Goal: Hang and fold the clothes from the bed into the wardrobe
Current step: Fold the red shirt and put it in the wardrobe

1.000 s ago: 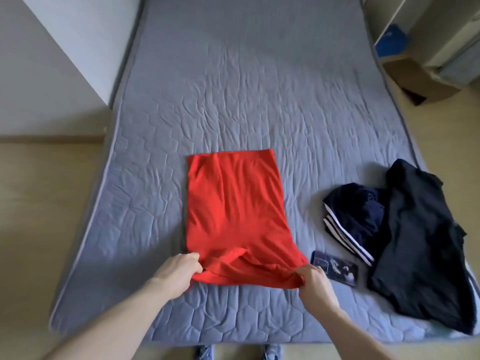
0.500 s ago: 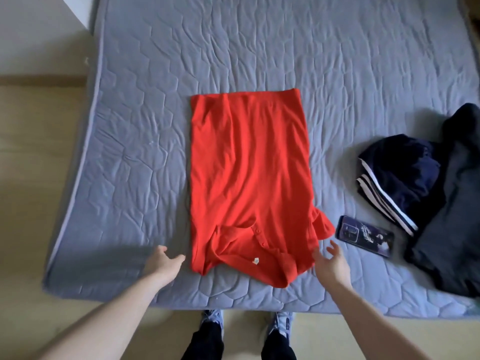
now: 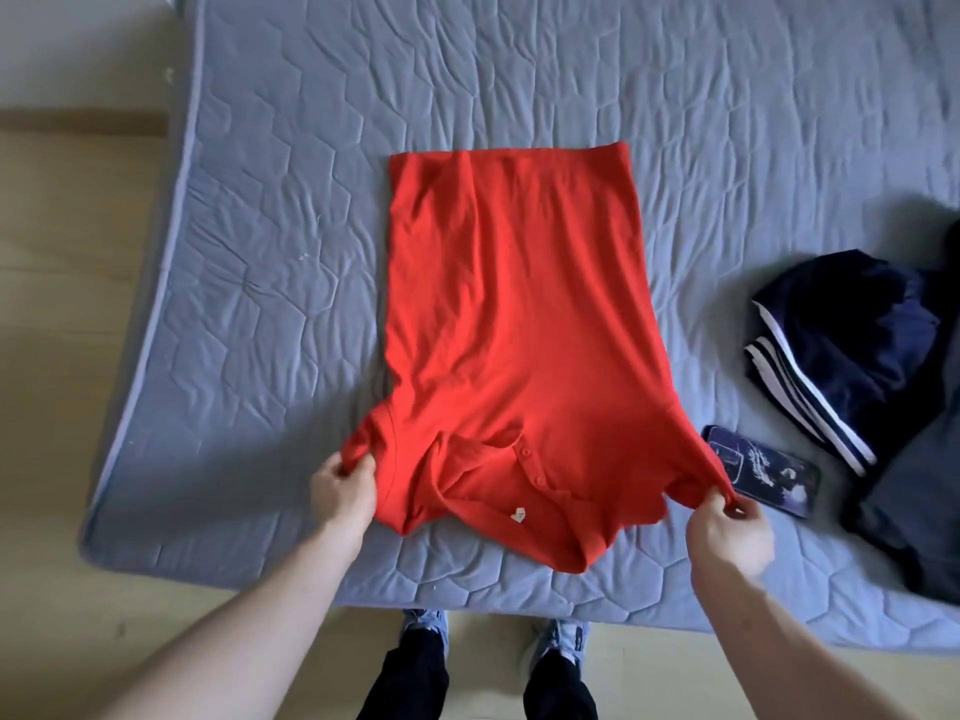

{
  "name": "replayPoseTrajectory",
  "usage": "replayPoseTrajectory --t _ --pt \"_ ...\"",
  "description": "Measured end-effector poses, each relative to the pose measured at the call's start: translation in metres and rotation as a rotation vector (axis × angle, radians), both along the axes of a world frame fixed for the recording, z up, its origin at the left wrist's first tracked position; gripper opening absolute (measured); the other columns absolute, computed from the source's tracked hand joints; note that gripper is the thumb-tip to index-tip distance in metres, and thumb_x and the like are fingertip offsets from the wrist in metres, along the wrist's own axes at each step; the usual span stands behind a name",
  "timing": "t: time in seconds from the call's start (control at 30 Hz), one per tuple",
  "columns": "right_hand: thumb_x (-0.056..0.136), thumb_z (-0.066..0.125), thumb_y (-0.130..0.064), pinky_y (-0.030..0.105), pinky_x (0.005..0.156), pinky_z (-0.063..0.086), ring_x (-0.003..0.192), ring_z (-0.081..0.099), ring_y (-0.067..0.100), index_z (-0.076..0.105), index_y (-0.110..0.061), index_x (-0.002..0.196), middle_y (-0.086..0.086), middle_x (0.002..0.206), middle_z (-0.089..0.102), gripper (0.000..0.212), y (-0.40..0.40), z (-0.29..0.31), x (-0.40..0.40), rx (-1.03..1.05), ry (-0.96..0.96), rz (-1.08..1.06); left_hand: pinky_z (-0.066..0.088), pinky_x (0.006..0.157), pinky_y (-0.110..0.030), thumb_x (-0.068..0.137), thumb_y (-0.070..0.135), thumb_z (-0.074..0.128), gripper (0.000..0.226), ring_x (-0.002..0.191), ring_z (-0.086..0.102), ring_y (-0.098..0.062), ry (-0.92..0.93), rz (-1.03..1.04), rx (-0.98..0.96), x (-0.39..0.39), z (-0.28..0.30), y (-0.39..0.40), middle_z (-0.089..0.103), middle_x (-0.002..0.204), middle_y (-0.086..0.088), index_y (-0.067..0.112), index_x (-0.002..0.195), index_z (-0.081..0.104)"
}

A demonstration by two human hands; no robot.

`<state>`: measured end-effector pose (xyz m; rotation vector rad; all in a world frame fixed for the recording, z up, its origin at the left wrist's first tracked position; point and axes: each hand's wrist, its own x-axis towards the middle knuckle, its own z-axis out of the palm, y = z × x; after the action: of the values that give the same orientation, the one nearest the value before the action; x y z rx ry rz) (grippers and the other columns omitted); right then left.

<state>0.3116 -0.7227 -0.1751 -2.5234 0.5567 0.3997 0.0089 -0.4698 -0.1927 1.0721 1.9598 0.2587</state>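
Matt red cloth shirt [image 3: 514, 324] lies on quilted, wrinkled grey fabric mattress [image 3: 727, 122]; phone [image 3: 761, 470] looks glossy.

both forearms are bare from the bottom edge of the frame up to the wrists, with no sleeves, watch, bracelet or rings showing on the left hand [image 3: 343, 485] or the right hand [image 3: 730, 530]. lower down, between the arms, the legs wear black fabric trousers [image 3: 415, 678] that reach the ankles. on the feet are blue-grey lace-up sneakers [image 3: 423, 622], only their toe ends and a bit of lacing visible above the trouser hems.
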Motion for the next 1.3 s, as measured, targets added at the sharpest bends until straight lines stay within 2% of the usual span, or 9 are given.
replayPoseTrajectory --t 0.1,0.23,0.37,0.6,0.77,0.87,0.97,1.13,1.3 --pt "0.097 0.06 -0.024 0.048 0.096 0.054 0.097 0.069 0.039 0.069 -0.016 0.112 0.015 0.104 0.074 0.019 -0.007 0.01 0.016 0.056 0.088 0.037 0.048 0.095 -0.046 0.099 0.025 0.064 0.023 0.104 0.065 -0.041 0.114 0.071 0.207 -0.001 0.03 0.014 0.069 0.108 -0.025 0.003 0.105 0.067" --pt "0.092 0.07 -0.026 0.048 0.096 0.054 0.1 0.07 0.036 0.056 -0.019 0.134 0.008 0.117 0.071 0.045 -0.001 0.03 0.029 0.074 0.226 0.223 0.061 0.075 -0.045 0.097 0.03 0.065 0.015 0.08 0.07 -0.038 -0.144 -0.107 0.336 0.021 0.085 0.02 0.07 0.082 -0.012 0.015 0.093 0.063" --pt "0.089 0.072 -0.016 0.038 0.085 0.053 0.088 0.069 0.023 0.06 -0.026 0.118 0.0 0.108 0.072 0.033 0.015 0.053 0.02 0.151 0.273 0.518 0.057 0.061 -0.029 0.091 0.035 0.07 0.019 0.066 0.072 -0.016 -0.267 -0.51 0.408 0.078 0.132 -0.002 0.07 0.072 0.004 0.021 0.083 0.061" --pt "0.086 0.046 0.0 0.054 0.083 0.06 0.085 0.073 0.028 0.059 -0.029 0.114 -0.01 0.1 0.07 0.043 -0.008 0.067 0.038 0.236 0.333 0.324 0.047 0.075 -0.031 0.089 0.025 0.071 0.026 0.075 0.056 -0.014 -0.409 -0.981 0.479 0.222 0.158 -0.053 0.053 0.078 0.008 0.02 0.076 0.05" --pt "0.088 0.041 0.007 0.054 0.081 0.061 0.069 0.074 0.017 0.061 -0.023 0.11 -0.002 0.106 0.07 0.043 -0.033 0.065 0.061 0.237 0.254 0.224 0.047 0.08 -0.039 0.091 0.022 0.065 0.023 0.084 0.06 -0.025 -0.316 -1.224 0.288 0.301 0.132 -0.102 0.058 0.081 0.002 0.019 0.073 0.051" --pt "0.088 0.042 0.007 0.053 0.084 0.061 0.07 0.074 0.016 0.061 -0.019 0.115 0.001 0.109 0.07 0.042 -0.04 0.064 0.071 0.213 0.254 0.206 0.047 0.102 -0.034 0.097 0.015 0.057 0.021 0.115 0.066 -0.026 -0.248 -1.356 -0.007 0.321 0.105 -0.113 0.076 0.114 -0.007 0.01 0.101 0.077" --pt "0.087 0.045 0.005 0.053 0.089 0.058 0.084 0.074 0.027 0.061 -0.02 0.113 0.001 0.107 0.072 0.04 -0.036 0.059 0.076 0.208 0.263 0.256 0.039 0.112 -0.024 0.094 0.007 0.054 0.035 0.128 0.06 -0.018 -0.171 -1.415 -0.201 0.316 0.082 -0.109 0.07 0.131 -0.004 0.014 0.121 0.076" --pt "0.091 0.066 -0.026 0.034 0.081 0.051 0.092 0.07 0.021 0.063 -0.026 0.098 -0.012 0.087 0.071 0.008 0.006 0.051 0.073 0.212 0.225 0.432 0.048 0.096 -0.028 0.084 0.016 0.065 0.024 0.104 0.068 -0.021 -0.033 -1.16 0.027 0.28 0.063 -0.047 0.073 0.109 0.001 0.024 0.104 0.076" --pt "0.07 0.068 -0.079 0.041 0.075 0.063 0.071 0.075 0.025 0.075 -0.007 0.075 0.005 0.066 0.074 0.073 0.053 0.021 0.063 0.19 0.566 0.204 0.046 0.096 -0.032 0.059 0.07 0.068 0.077 0.118 0.057 -0.015 0.229 -1.49 -0.204 0.206 0.046 -0.024 0.055 0.126 0.011 0.035 0.125 0.05"
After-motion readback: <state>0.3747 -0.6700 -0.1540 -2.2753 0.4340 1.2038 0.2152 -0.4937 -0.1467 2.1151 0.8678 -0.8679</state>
